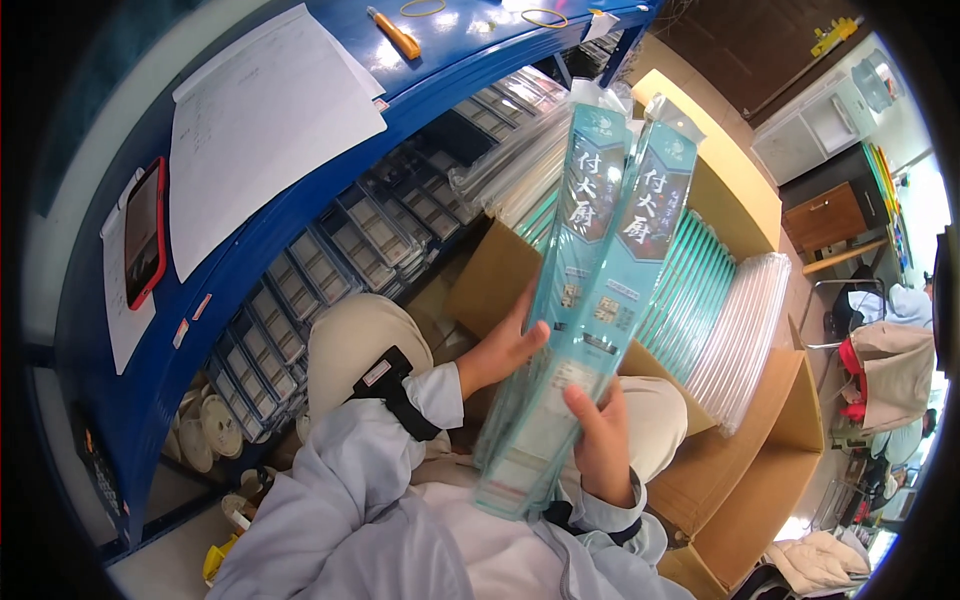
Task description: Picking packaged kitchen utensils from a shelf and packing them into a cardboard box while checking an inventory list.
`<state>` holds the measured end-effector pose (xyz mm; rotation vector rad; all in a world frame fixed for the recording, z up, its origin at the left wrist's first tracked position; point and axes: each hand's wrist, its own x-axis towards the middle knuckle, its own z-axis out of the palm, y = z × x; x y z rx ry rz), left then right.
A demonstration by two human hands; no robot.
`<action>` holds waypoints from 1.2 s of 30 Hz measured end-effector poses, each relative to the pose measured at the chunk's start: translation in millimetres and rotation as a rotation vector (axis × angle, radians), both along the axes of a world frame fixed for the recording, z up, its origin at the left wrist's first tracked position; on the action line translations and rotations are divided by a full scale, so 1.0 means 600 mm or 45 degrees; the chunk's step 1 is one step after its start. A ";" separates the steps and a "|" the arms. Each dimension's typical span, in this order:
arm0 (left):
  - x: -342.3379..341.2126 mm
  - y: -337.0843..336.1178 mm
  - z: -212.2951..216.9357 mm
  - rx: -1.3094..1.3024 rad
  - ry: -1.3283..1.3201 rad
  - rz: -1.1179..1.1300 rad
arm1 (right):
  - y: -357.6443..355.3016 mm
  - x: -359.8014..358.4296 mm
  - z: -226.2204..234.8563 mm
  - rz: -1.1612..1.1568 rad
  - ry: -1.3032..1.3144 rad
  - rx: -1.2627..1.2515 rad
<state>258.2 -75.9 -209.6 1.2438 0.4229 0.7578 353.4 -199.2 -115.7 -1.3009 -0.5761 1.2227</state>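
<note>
Two bundles of long, flat teal packages in clear plastic are held upright side by side above my lap, their tops spread slightly apart. My left hand (pixel 507 347) is closed round the left package (pixel 572 235), thumb across its front. On the right package (pixel 628 260), my right hand (pixel 603 440) grips the lower edge, its thumb on the front face and its fingers hidden behind. Behind them stands an open cardboard box (pixel 715 150) with a row of similar teal packages (pixel 682 295) and pale, clear-wrapped ones (pixel 740 340) on edge.
At the left, a blue table (pixel 290 255) bears white paper sheets (pixel 265 130), a red-cased phone (pixel 146 232) and an orange cutter (pixel 394 33). Beneath it are several clear plastic cases (pixel 350 240) and white spools (pixel 215 425). An open cardboard flap (pixel 750 490) lies close on my right.
</note>
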 end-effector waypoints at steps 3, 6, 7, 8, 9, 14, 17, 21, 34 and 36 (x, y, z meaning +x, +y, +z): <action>-0.005 0.002 0.028 -0.375 -0.102 -0.059 | -0.014 0.017 -0.002 -0.189 0.338 0.054; -0.014 0.007 0.022 -0.721 -0.189 -0.211 | -0.026 0.039 0.004 -0.306 0.200 0.126; -0.016 0.008 0.016 -0.676 -0.158 -0.186 | -0.029 0.044 0.013 -0.324 0.209 0.141; -0.014 0.008 0.014 -0.678 -0.159 -0.192 | -0.030 0.046 0.019 -0.329 0.206 0.141; -0.014 0.008 0.012 -0.693 -0.190 -0.215 | -0.031 0.047 0.024 -0.245 0.263 0.139; 0.006 -0.005 -0.008 -0.417 -0.117 0.027 | -0.011 0.002 0.015 -0.140 0.126 -0.055; 0.001 -0.007 0.003 -0.067 0.126 0.118 | -0.003 -0.008 0.016 -0.275 0.251 0.046; 0.004 0.002 0.011 -0.113 0.082 0.169 | -0.031 0.015 0.015 -0.336 0.383 0.050; 0.005 -0.023 0.064 -0.161 -0.019 0.158 | -0.029 0.019 -0.005 -0.011 0.481 -0.064; 0.000 -0.016 0.053 -0.132 0.033 0.218 | -0.035 0.024 -0.009 -0.115 0.536 0.003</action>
